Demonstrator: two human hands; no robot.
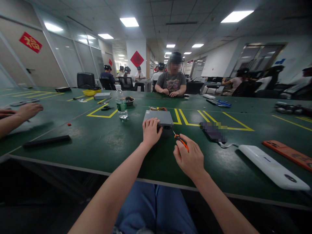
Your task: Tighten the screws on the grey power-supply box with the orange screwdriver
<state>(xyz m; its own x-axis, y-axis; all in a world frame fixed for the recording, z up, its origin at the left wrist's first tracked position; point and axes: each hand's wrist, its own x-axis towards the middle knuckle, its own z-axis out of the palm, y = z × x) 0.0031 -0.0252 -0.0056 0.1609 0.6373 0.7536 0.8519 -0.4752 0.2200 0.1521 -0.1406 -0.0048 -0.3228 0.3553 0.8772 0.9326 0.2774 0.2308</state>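
A grey metal box [159, 116] with coloured wires at its far side lies on the green table [102, 136]. My left hand [151, 132] rests on the box's near left part, its fingers bent over the top and the near edge. In my right hand [189, 156] is a screwdriver [181, 142] with an orange and black handle. The thin shaft points up and left to the near right corner of the box. Whether the tip touches the box I cannot tell.
A water bottle [121, 103] stands left of the box, beside a small bowl [129, 101]. To the right lie a dark phone [213, 131], a white power bank [271, 165] and an orange phone [290, 152]. A person sits opposite; another person's hands show at left.
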